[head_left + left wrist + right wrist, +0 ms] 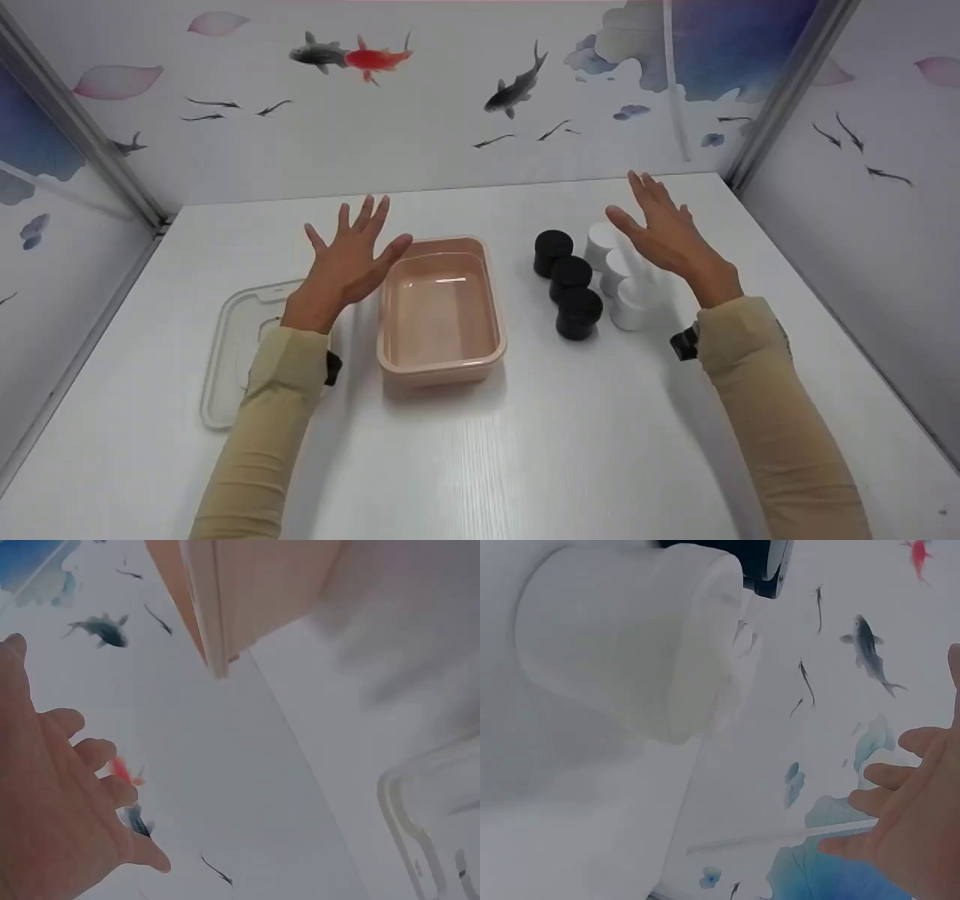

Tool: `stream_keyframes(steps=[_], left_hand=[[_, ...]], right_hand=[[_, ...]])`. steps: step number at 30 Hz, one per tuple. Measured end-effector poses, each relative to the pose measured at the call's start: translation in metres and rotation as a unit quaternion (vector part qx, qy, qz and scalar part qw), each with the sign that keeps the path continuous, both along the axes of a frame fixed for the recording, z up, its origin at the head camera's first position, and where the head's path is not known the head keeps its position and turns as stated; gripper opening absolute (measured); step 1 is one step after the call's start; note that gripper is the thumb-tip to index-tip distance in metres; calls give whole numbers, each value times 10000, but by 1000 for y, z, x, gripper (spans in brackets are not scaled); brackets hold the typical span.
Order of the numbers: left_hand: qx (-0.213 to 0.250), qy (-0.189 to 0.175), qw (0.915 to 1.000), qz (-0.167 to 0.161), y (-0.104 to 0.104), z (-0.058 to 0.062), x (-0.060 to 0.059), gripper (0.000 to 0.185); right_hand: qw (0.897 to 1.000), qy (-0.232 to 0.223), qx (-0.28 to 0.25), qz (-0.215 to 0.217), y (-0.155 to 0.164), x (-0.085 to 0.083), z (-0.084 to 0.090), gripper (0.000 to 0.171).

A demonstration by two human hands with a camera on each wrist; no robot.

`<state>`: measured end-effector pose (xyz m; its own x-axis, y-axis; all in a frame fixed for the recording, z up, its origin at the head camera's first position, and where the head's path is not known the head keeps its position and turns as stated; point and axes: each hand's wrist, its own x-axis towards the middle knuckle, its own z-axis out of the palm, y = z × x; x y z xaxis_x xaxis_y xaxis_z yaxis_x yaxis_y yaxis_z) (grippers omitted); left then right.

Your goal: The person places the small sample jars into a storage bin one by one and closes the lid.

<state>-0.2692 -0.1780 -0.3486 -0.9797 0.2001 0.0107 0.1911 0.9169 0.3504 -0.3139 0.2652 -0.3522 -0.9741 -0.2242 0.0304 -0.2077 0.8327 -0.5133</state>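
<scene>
Six jars [578, 316], three black, three white, stand between tub [442, 322] and table's [465, 465] right edge; lid [231, 364] toward left edge. Left hand [341, 266] by tub, right hand [671, 236] by white jars [630, 306], fingers spread wide, nothing held.

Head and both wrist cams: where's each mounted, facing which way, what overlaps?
Head: on the person's head, facing forward and down over the table; left hand, right hand and sleeves show.
Left wrist: on that wrist, looking past the left hand at the pink tub, pale lid and back wall; only that hand shows.
Right wrist: on that wrist, looking past the right hand at a white container, part of a black container and the back wall; only that hand shows.
Shared: both wrist views catch the red fish print.
</scene>
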Motion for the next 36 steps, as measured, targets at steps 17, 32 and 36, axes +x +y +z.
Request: stream_keyframes(steps=[17, 32, 36], left_hand=[[2037, -79, 9790, 16, 2, -26, 36, 68], [2873, -1128, 9480, 776, -5, -47, 37, 76], [3176, -1168, 9372, 848, -8, -49, 35, 65]], right_hand=[[9888, -302, -1456, 101, 18, 34, -31, 89], [9791, -981, -1734, 401, 50, 41, -48, 68], [9801, -1124, -1593, 381, 56, 40, -53, 65]])
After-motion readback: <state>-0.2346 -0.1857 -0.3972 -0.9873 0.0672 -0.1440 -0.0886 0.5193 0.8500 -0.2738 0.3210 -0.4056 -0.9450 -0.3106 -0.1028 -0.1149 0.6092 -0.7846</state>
